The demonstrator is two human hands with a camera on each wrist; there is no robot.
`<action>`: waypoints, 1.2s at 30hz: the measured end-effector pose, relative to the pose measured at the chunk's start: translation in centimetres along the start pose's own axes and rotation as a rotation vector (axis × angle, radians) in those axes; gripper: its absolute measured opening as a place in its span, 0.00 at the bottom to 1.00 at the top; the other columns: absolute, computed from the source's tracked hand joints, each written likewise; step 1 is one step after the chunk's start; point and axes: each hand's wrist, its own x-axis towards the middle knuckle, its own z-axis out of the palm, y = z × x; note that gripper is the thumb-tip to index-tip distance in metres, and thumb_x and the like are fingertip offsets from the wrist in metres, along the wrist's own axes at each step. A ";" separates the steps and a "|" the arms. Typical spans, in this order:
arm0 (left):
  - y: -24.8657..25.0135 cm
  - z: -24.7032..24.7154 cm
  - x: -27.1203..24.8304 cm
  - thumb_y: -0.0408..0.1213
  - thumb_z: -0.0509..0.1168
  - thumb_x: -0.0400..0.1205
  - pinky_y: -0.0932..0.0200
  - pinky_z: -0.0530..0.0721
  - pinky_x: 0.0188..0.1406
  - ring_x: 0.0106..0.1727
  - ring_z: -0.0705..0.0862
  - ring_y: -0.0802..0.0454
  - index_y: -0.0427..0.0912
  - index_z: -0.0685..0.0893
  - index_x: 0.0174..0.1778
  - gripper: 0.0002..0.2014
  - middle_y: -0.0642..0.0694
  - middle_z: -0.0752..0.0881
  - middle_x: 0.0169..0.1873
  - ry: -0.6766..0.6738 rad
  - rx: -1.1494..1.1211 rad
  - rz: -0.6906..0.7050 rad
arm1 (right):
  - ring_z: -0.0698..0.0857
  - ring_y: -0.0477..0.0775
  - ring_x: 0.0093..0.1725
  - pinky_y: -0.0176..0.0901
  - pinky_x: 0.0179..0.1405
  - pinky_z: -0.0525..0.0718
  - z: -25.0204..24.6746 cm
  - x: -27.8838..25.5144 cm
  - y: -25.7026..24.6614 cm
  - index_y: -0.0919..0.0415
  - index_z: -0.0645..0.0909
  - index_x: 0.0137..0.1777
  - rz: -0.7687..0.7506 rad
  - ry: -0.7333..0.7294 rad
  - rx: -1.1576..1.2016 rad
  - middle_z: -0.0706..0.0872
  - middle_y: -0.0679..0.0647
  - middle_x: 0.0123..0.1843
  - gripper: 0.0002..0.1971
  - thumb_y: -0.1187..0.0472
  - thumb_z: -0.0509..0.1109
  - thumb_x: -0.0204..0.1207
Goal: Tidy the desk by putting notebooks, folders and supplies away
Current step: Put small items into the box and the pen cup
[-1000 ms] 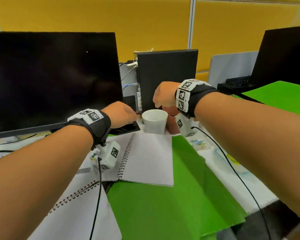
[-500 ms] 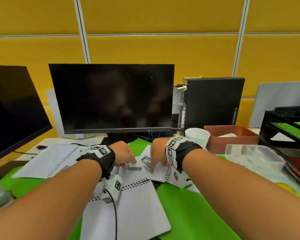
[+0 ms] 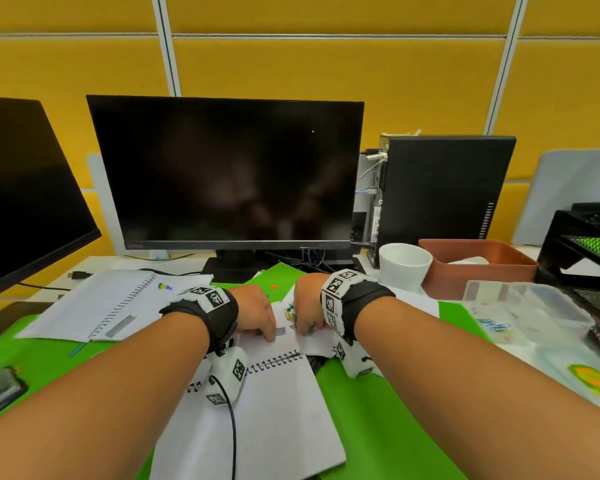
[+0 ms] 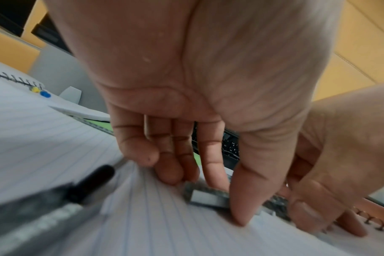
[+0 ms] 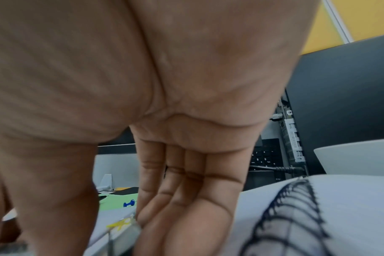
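Vs. 1 s earlier, both hands had been brought down from the white cup at the back of the desk and lowered onto the open spiral notebook in front of the monitor; vs. 0.5 s earlier they'd barely been shifted, only tightened in.

L hand: thumb and index were closed in around a small grey staple block, thumb tip pressed to the page at its end, other fingers curled behind. The block was still lying on the page, not lifted.

R hand: fingers were pointed down, near-straight, tips set on the page just beside a little heap of coloured clips/pins. Whether anything was gripped couldn't be told.

Meaning for the task: small supplies were prob. being gathered off the notebook first, so it could then be shut and filed. The clear organiser box and brown tray were seen well apart, to the right. Notebooks and the green folder were still spread out, so little had been put away.
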 end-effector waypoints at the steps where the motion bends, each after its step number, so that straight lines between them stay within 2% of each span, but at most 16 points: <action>1: -0.1 0.1 0.0 0.37 0.81 0.73 0.72 0.81 0.31 0.29 0.82 0.65 0.43 0.95 0.48 0.09 0.65 0.84 0.20 0.005 0.001 -0.002 | 0.94 0.57 0.44 0.58 0.50 0.94 0.1 -0.1 0.1 0.60 0.92 0.41 0.003 0.003 0.009 0.94 0.56 0.40 0.12 0.52 0.85 0.66; 3: -0.2 0.3 0.0 0.39 0.82 0.72 0.69 0.81 0.33 0.32 0.84 0.62 0.46 0.95 0.44 0.07 0.63 0.86 0.23 0.013 0.007 -0.004 | 0.94 0.58 0.46 0.56 0.52 0.94 0.3 -0.4 0.4 0.60 0.90 0.42 0.013 0.012 0.026 0.94 0.57 0.43 0.12 0.52 0.86 0.68; 6: -0.5 0.8 -0.1 0.40 0.82 0.72 0.63 0.86 0.37 0.36 0.85 0.59 0.45 0.95 0.45 0.08 0.58 0.90 0.32 0.029 0.018 -0.009 | 0.94 0.58 0.44 0.57 0.51 0.94 0.6 -0.6 0.4 0.58 0.87 0.35 0.016 0.049 0.057 0.93 0.56 0.40 0.15 0.50 0.87 0.65; 9: -0.7 1.0 -0.1 0.40 0.81 0.72 0.54 0.90 0.49 0.42 0.87 0.53 0.43 0.94 0.47 0.10 0.49 0.93 0.44 0.044 0.007 -0.019 | 0.94 0.58 0.47 0.56 0.53 0.94 0.8 -0.8 0.2 0.61 0.91 0.45 0.010 0.068 0.058 0.94 0.57 0.45 0.14 0.52 0.87 0.68; 11: -0.8 1.1 0.0 0.40 0.81 0.73 0.52 0.90 0.51 0.43 0.87 0.53 0.43 0.93 0.49 0.11 0.47 0.93 0.47 0.047 0.007 -0.018 | 0.94 0.58 0.49 0.54 0.54 0.93 1.0 -0.9 0.1 0.62 0.92 0.52 0.002 0.069 0.049 0.94 0.58 0.48 0.17 0.53 0.86 0.69; 15: -0.9 1.1 0.0 0.42 0.80 0.74 0.53 0.89 0.52 0.43 0.85 0.53 0.45 0.93 0.49 0.10 0.49 0.91 0.43 0.063 0.005 -0.023 | 0.94 0.57 0.50 0.50 0.52 0.93 1.2 -1.0 -0.1 0.62 0.92 0.55 -0.011 0.071 0.045 0.94 0.57 0.49 0.18 0.52 0.86 0.70; 17: -1.0 1.0 -0.2 0.42 0.79 0.74 0.56 0.88 0.48 0.42 0.85 0.53 0.45 0.93 0.48 0.09 0.52 0.89 0.39 0.068 -0.017 -0.029 | 0.94 0.57 0.50 0.51 0.54 0.93 1.2 -1.1 0.0 0.61 0.92 0.55 -0.004 0.080 0.059 0.94 0.57 0.50 0.18 0.52 0.86 0.70; 19: -1.1 0.8 -0.2 0.41 0.79 0.73 0.59 0.86 0.42 0.39 0.85 0.53 0.43 0.93 0.46 0.09 0.52 0.89 0.37 0.066 -0.041 -0.035 | 0.94 0.59 0.51 0.55 0.55 0.93 1.0 -1.3 0.3 0.63 0.92 0.56 0.011 0.093 0.122 0.94 0.58 0.50 0.18 0.54 0.86 0.70; 21: -1.0 0.7 -0.2 0.39 0.79 0.73 0.59 0.87 0.41 0.38 0.85 0.52 0.41 0.93 0.47 0.09 0.50 0.88 0.36 0.058 -0.060 -0.037 | 0.94 0.60 0.52 0.57 0.57 0.92 0.8 -1.5 0.8 0.67 0.91 0.57 0.028 0.078 0.229 0.94 0.61 0.50 0.17 0.58 0.85 0.72; 24: -0.6 0.2 -0.4 0.38 0.79 0.75 0.58 0.87 0.39 0.36 0.85 0.51 0.42 0.92 0.44 0.06 0.49 0.87 0.35 0.037 -0.043 -0.036 | 0.95 0.57 0.50 0.57 0.57 0.92 0.5 -2.1 1.6 0.70 0.91 0.57 0.056 0.035 0.367 0.95 0.62 0.47 0.14 0.62 0.82 0.75; 27: -0.1 -0.9 -0.8 0.35 0.76 0.75 0.59 0.87 0.33 0.31 0.88 0.50 0.44 0.88 0.38 0.03 0.47 0.89 0.32 -0.013 -0.078 -0.047 | 0.95 0.64 0.50 0.64 0.56 0.92 0.1 -3.0 2.5 0.76 0.87 0.60 0.085 0.014 0.503 0.94 0.68 0.48 0.15 0.66 0.79 0.78; 30: 1.5 -2.4 -1.3 0.32 0.75 0.76 0.57 0.88 0.34 0.34 0.92 0.46 0.42 0.88 0.39 0.03 0.43 0.92 0.36 -0.014 -0.131 -0.043 | 0.94 0.67 0.49 0.67 0.54 0.92 -0.5 -3.8 3.7 0.77 0.85 0.59 0.105 0.045 0.599 0.93 0.70 0.46 0.14 0.67 0.77 0.79; 34: 4.7 -3.4 -0.6 0.33 0.75 0.77 0.52 0.91 0.37 0.38 0.94 0.45 0.42 0.88 0.40 0.02 0.40 0.93 0.40 0.167 -0.225 0.054 | 0.94 0.57 0.41 0.57 0.53 0.94 -1.2 -5.0 5.6 0.70 0.90 0.57 0.090 0.148 0.582 0.95 0.63 0.44 0.11 0.63 0.77 0.80; 36: 6.6 -3.1 0.0 0.35 0.73 0.79 0.52 0.90 0.38 0.38 0.92 0.47 0.44 0.87 0.40 0.03 0.43 0.93 0.39 0.258 -0.266 0.133 | 0.92 0.53 0.36 0.49 0.47 0.95 -1.1 -5.5 6.7 0.67 0.91 0.57 0.084 0.175 0.527 0.95 0.59 0.43 0.11 0.61 0.77 0.79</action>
